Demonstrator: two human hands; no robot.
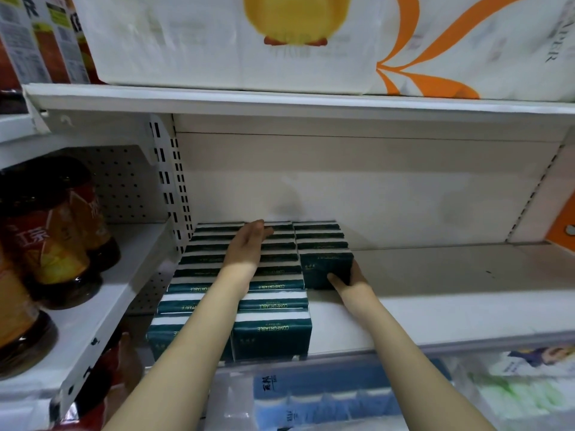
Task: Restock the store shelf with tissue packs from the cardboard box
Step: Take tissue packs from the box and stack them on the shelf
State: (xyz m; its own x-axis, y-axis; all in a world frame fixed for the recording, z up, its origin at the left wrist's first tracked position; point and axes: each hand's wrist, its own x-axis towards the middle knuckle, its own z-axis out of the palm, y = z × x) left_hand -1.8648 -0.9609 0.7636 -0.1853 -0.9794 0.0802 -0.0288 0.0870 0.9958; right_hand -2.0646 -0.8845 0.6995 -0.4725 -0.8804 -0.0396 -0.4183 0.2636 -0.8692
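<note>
Your white shelf (451,275) has bare board to the right, so nothing braces the stock on that side. The dark green tissue packs (273,334) stand in two long rows running from the back wall to the front lip, with a third, shorter row touching them on the right. The foremost packs of the long rows sit right at the lip, so a forward shove could tip one onto the plastic-wrapped goods (311,399) below. The end pack (323,269) of the short row is the one in play: it stands on the shelf, against its row. Your right hand (350,283) grips it, thumb on the front face, the other fingers mostly hidden at its right side. If you push at an angle, the short row may skew rightward. Your left hand (245,247) lies flat on the long rows with its fingers straight, holding nothing. If you lift it too soon, those soft packs could shift. The cardboard box is out of view.
</note>
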